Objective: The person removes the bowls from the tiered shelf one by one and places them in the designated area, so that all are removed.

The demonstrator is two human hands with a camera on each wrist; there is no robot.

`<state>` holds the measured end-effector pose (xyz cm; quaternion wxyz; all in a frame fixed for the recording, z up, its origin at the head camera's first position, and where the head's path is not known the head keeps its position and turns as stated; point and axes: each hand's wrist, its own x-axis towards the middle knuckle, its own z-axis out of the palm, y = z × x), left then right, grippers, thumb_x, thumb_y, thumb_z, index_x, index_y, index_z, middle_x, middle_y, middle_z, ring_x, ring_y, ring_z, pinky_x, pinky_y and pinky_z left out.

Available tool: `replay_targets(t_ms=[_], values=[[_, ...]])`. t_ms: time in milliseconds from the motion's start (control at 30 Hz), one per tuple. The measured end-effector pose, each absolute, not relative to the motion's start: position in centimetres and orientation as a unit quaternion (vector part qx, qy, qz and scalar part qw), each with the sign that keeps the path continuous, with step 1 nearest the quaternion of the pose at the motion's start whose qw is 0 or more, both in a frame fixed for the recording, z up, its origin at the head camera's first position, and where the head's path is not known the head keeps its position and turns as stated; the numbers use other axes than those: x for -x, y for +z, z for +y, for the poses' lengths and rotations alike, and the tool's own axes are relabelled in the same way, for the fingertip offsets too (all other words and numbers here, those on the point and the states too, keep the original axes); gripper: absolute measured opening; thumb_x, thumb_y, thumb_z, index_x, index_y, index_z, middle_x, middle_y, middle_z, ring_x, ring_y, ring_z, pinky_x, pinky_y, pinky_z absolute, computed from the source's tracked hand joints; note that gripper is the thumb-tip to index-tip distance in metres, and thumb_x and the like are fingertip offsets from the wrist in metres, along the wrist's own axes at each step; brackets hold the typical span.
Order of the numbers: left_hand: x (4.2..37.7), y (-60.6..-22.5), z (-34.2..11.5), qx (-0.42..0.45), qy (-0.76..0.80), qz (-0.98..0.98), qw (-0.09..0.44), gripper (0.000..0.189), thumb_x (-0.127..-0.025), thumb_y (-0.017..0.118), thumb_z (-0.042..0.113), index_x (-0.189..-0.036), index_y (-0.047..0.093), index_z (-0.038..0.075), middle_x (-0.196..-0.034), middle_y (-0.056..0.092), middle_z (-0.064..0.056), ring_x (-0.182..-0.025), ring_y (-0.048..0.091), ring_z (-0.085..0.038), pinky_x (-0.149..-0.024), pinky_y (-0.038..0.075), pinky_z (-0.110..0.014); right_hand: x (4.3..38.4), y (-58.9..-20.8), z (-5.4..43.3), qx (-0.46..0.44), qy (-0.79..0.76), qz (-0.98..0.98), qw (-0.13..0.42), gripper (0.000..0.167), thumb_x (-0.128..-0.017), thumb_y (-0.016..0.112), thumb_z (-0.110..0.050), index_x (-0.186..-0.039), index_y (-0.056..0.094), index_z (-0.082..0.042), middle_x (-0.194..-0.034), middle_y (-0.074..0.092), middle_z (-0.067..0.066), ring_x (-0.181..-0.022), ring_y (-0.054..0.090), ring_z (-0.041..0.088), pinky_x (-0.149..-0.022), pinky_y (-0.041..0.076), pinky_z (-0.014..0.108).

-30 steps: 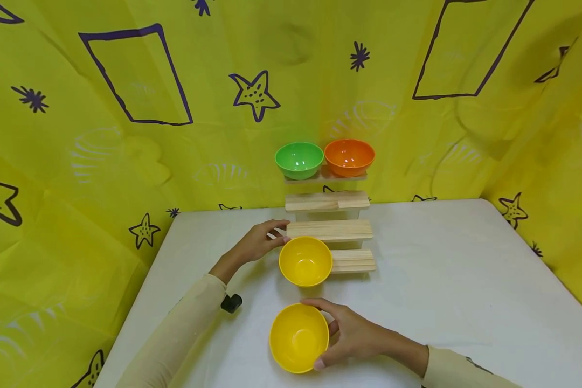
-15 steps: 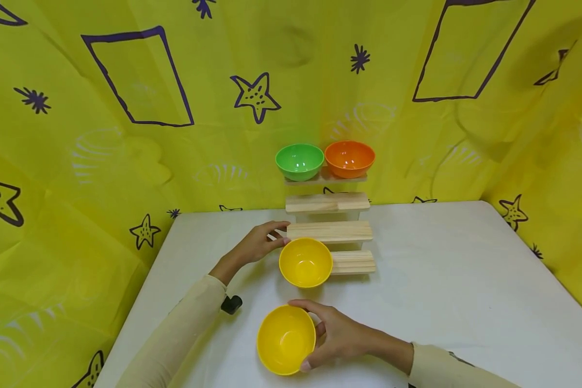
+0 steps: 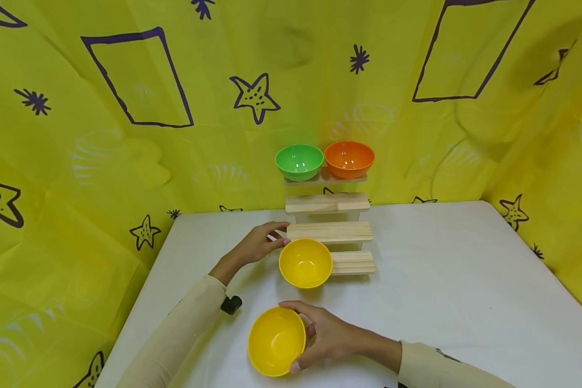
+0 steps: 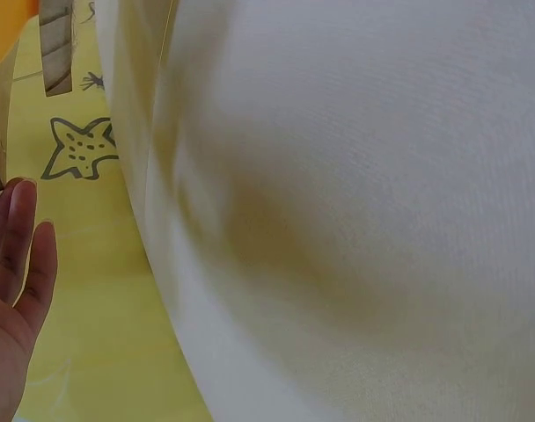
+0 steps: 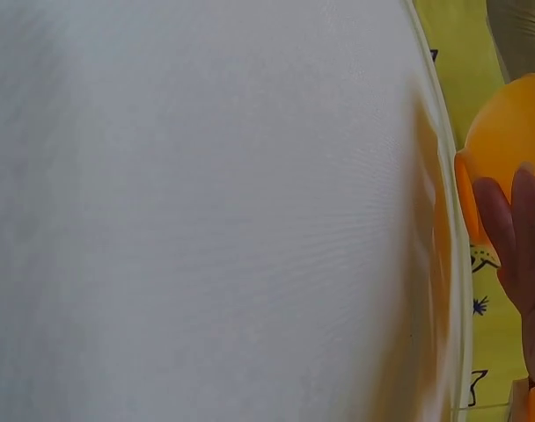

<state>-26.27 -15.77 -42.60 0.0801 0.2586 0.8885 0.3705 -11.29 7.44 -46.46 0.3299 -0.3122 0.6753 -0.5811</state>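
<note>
My right hand holds a yellow bowl by its right side, thumb at the near rim and index finger at the far rim. In the right wrist view the fingers lie along the outside of the orange-looking bowl. Another yellow bowl sits at the left of the lowest step of a stepped wooden stand. My left hand rests with its fingertips at the left end of the stand's second step, thumb close to that bowl's rim. In the left wrist view the left hand's fingers look fairly straight.
A green bowl and an orange bowl stand side by side on the top step. The white table is enclosed by a yellow patterned cloth. A small black object shows beside the left sleeve.
My right hand has moved left with the yellow bowl in its grip. The left hand and the other bowls have stayed in place.
</note>
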Motion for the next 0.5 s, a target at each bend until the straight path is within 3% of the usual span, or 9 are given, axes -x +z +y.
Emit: replay_targets(t_ms=[233, 500], values=[[26.3, -42.6, -15.8, -0.259, 0.368, 0.889, 0.08, 0.051, -0.101, 0.063, 0.025, -0.147, 0.051, 0.007, -0.144, 0.056, -0.012, -0.116, 0.065, -0.028, -0.098, 0.054, -0.041, 11.2, -46.6, 6.7, 0.311, -0.58, 0.678, 0.328, 0.095, -0.075, 0.09, -0.018, -0.153, 0.037, -0.022, -0.151, 0.04, 0.009, -0.079, 0.072, 0.013, -0.074, 0.06, 0.027], [26.2, -42.5, -15.7, -0.263, 0.367, 0.889, 0.081, 0.052, -0.101, 0.063, 0.025, -0.147, 0.05, 0.007, -0.144, 0.056, -0.013, -0.116, 0.064, -0.028, -0.097, 0.054, -0.041, 11.2, -46.8, 6.1, 0.318, -0.578, 0.68, 0.321, 0.097, -0.075, 0.09, -0.016, -0.155, 0.034, -0.012, -0.151, 0.041, 0.01, -0.077, 0.069, 0.009, -0.075, 0.06, 0.026]])
